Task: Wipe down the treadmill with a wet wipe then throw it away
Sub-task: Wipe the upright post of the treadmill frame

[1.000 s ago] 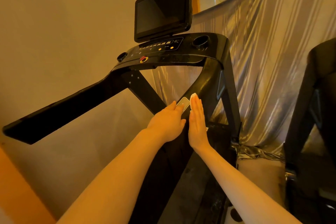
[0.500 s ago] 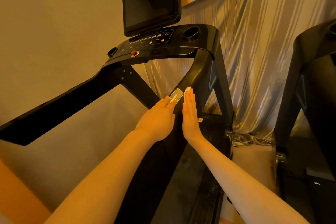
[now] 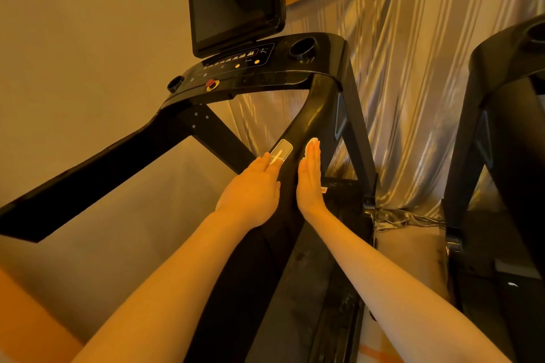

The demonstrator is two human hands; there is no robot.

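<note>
The left hand (image 3: 253, 188) is laid flat on the treadmill's right handrail (image 3: 306, 127), fingers straight and together, tips touching the silver sensor plate (image 3: 282, 150). The right hand (image 3: 309, 183) is pressed edge-on against the rail's side, fingers straight and together over the wet wipe (image 3: 313, 143). Only a white edge of the wipe shows past the fingertips. The wipe may slip out, being pressed rather than gripped. Beyond, the console (image 3: 253, 68) and screen (image 3: 236, 3) stand unwiped, judging by position.

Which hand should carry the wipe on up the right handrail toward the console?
Right. The right hand lies flat against the handrail with the wet wipe showing white past its fingertips. The left hand rests on top by the grey pad, with no wipe visible.
</note>
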